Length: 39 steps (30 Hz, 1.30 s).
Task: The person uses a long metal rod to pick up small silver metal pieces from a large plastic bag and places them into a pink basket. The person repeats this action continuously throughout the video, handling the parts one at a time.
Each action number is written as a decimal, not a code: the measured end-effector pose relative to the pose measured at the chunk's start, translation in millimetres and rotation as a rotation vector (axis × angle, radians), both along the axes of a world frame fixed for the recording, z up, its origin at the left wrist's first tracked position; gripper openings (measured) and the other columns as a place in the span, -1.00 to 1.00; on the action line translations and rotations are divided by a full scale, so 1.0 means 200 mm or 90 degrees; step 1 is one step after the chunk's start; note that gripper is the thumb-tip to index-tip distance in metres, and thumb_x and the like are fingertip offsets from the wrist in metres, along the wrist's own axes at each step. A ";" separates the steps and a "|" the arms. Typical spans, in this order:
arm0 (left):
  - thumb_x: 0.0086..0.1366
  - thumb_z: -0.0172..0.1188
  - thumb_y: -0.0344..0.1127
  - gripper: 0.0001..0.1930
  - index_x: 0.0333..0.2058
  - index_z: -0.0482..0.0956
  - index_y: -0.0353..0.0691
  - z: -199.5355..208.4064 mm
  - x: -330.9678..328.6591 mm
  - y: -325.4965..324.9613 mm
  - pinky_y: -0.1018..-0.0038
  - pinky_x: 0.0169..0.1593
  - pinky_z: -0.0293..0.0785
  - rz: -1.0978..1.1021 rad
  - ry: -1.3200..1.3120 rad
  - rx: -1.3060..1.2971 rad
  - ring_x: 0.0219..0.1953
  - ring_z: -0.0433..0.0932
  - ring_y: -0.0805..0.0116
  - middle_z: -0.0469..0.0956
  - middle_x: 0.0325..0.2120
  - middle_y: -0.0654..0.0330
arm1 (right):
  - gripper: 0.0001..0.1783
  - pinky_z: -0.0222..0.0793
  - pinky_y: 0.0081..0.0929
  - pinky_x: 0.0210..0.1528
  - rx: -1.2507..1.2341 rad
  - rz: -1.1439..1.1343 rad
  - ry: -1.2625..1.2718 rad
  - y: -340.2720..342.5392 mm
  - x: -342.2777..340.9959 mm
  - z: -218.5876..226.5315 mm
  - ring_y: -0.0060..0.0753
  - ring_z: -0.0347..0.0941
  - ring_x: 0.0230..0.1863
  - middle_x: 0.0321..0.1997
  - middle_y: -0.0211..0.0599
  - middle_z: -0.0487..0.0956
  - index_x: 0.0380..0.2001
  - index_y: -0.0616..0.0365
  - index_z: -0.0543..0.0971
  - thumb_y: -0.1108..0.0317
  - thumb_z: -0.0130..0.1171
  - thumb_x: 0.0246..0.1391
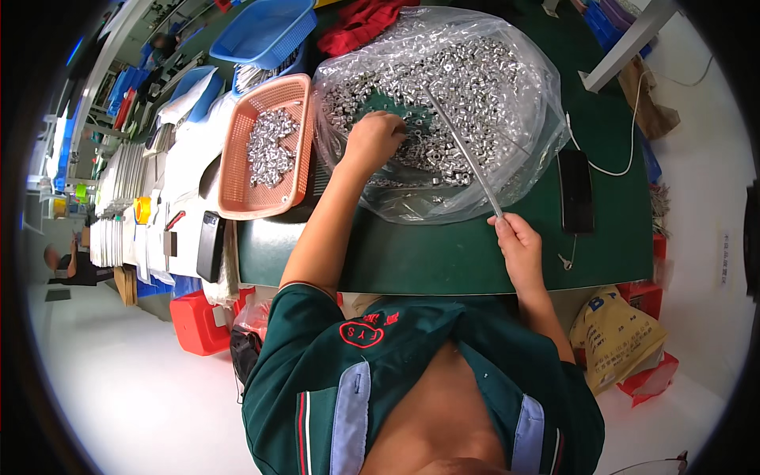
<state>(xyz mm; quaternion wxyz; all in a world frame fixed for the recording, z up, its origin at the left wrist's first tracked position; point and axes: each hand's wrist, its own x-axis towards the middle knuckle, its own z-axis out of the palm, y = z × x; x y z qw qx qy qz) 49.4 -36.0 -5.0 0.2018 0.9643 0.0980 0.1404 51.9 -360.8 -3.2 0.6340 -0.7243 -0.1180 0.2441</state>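
A large clear plastic bag (546,87) lies spread open on the green table (443,257), full of small silvery metal parts (475,75). My left hand (376,142) reaches into the pile at its near left side, by a patch where green shows through. Its fingers are curled together; whatever they hold is hidden. My right hand (518,241), at the bag's near right edge, grips the lower end of a long thin metal rod (467,150). The rod slants up and left across the parts. Left of the bag, an orange plastic basket (229,186) holds more of these parts.
Blue baskets (261,36) and a red cloth (364,25) are at the back. A dark phone (575,190) lies at the right, near a white cable (617,172) and a small key (565,263). At the left are another phone (210,247) and stacked papers.
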 end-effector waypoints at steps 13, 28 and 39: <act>0.33 0.11 -0.11 -0.73 -0.29 0.48 -0.22 -0.03 -0.08 0.09 0.57 -0.40 0.23 -0.161 -0.149 -1.384 -0.50 0.28 0.52 0.35 -0.55 0.36 | -0.82 0.15 -0.70 -0.51 -0.053 0.035 -0.135 0.02 -0.02 0.00 -0.80 0.20 -0.54 -0.61 -0.53 0.39 -0.28 0.31 0.58 0.39 0.12 0.17; 0.29 0.17 -0.25 -0.80 -0.25 0.52 -0.27 0.02 -0.10 0.06 0.56 -0.39 0.27 -0.217 -0.162 -1.358 -0.52 0.31 0.52 0.46 -0.54 0.30 | -0.84 0.16 -0.65 -0.55 -0.055 0.017 -0.256 0.04 -0.06 0.07 -0.73 0.20 -0.60 -0.64 -0.43 0.40 -0.28 0.31 0.57 0.42 0.13 0.17; 0.25 0.22 -0.32 -0.87 -0.34 0.55 -0.26 0.03 -0.14 0.07 0.55 -0.43 0.25 -0.184 -0.155 -1.280 -0.52 0.32 0.51 0.44 -0.56 0.29 | -0.87 0.19 -0.58 -0.56 -0.114 0.055 -0.290 0.02 -0.07 0.07 -0.61 0.25 -0.63 -0.64 -0.33 0.38 -0.31 0.25 0.55 0.40 0.15 0.14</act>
